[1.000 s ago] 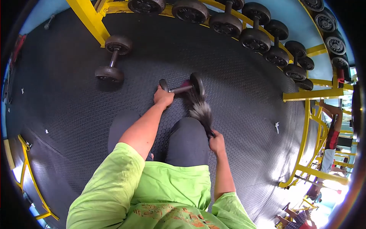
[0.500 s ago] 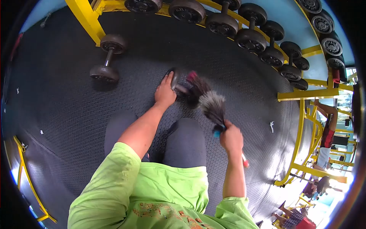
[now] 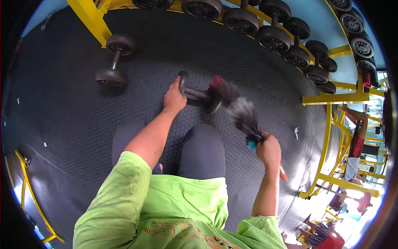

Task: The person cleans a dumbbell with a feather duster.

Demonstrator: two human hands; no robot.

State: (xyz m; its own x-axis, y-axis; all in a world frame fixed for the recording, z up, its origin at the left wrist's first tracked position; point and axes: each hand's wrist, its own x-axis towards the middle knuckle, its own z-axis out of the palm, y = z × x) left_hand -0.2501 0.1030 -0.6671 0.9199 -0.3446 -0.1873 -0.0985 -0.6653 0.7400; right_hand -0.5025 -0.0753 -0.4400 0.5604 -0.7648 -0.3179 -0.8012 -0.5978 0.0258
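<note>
A dark dumbbell [image 3: 196, 93] is in front of my knees, over the black rubber floor [image 3: 145, 101]. My left hand [image 3: 175, 96] grips the plate at its left end, fingers curled over the rim. In my right hand [image 3: 269, 150] is the handle of a feather duster [image 3: 241, 111], its grey and black feathers reaching up and left. The duster's pinkish-red tip overlaps the dumbbell's right end in this view. A reddish handle end shows below my right fist.
Another dumbbell [image 3: 116, 60] rests on the floor at the upper left, near a yellow post [image 3: 89, 20]. Several dumbbells line a yellow rack [image 3: 336, 99] at the top and right. Other people [image 3: 355, 145] are among equipment at the far right. A yellow frame [image 3: 30, 189] stands lower left.
My right hand and the feather duster have moved right, uncovering more of the dumbbell's bar and right end. My left hand has shifted slightly up and left, still on the dumbbell.
</note>
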